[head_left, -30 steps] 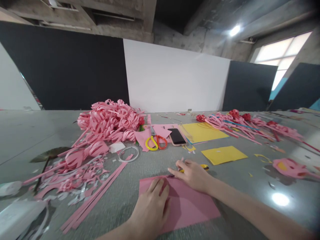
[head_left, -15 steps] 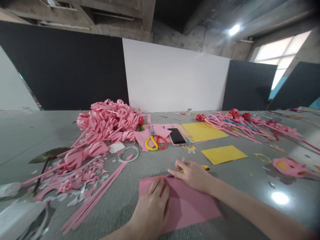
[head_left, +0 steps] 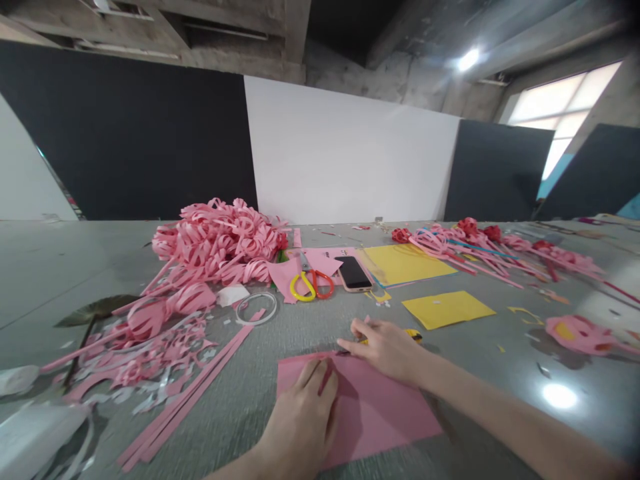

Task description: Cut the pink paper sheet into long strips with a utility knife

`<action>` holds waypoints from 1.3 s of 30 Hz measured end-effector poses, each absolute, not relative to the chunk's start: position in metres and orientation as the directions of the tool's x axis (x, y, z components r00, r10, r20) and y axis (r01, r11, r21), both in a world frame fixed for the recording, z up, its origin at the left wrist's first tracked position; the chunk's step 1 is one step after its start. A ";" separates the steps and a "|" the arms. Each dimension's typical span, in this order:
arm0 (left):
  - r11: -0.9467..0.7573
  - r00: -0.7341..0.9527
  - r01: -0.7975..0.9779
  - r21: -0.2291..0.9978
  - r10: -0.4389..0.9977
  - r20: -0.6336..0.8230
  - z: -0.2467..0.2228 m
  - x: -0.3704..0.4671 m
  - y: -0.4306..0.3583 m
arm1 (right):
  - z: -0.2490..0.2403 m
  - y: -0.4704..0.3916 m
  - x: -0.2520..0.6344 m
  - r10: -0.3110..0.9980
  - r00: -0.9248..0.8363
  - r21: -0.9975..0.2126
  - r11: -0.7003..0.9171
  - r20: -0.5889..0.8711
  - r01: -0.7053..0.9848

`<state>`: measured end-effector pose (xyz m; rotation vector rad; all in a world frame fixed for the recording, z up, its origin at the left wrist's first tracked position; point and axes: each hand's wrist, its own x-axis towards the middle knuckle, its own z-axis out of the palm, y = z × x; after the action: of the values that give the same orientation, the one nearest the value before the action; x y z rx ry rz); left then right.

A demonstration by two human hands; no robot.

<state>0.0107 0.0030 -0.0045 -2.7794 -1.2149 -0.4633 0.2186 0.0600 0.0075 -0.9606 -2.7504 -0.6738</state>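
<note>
A pink paper sheet [head_left: 383,413] lies on the grey table at the front. My left hand [head_left: 303,417] presses flat on its left part, fingers stretched out and a little apart. At the sheet's far edge, my right hand [head_left: 387,350] is closed round a yellow and black cutter [head_left: 413,335], whose handle shows behind the hand. The dark tip of the cutter rests near the sheet's upper edge, close to my left fingertips. Most of the cutter is hidden by my right hand.
Scissors [head_left: 303,287] and a phone [head_left: 354,274] lie beyond my hands. Yellow paper [head_left: 449,309] sits to the right. On the left are a pink ribbon pile [head_left: 220,237], a tape ring [head_left: 256,309] and pink strips [head_left: 195,387]. A pink paper flower [head_left: 580,335] lies far right.
My right hand and the cutter have shifted very slightly to the right. My left hand stays on the pink sheet.
</note>
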 end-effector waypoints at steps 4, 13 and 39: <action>-0.688 0.647 0.724 0.052 0.703 0.297 -0.005 0.010 0.003 | 0.007 0.061 0.219 0.538 -0.790 0.356 0.706 0.294 0.612; -0.684 0.644 0.727 0.052 0.707 0.292 -0.006 0.010 0.002 | 0.009 0.062 0.222 0.513 -0.807 0.358 0.724 0.293 0.590; -0.682 0.651 0.731 0.022 0.706 0.278 -0.004 0.011 0.002 | 0.005 0.061 0.225 0.515 -0.806 0.400 0.700 0.291 0.591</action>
<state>0.0106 0.0022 -0.0043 -2.7705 -1.2083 -0.4065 0.2253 0.0608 0.0048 -0.9011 -2.7499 -0.7294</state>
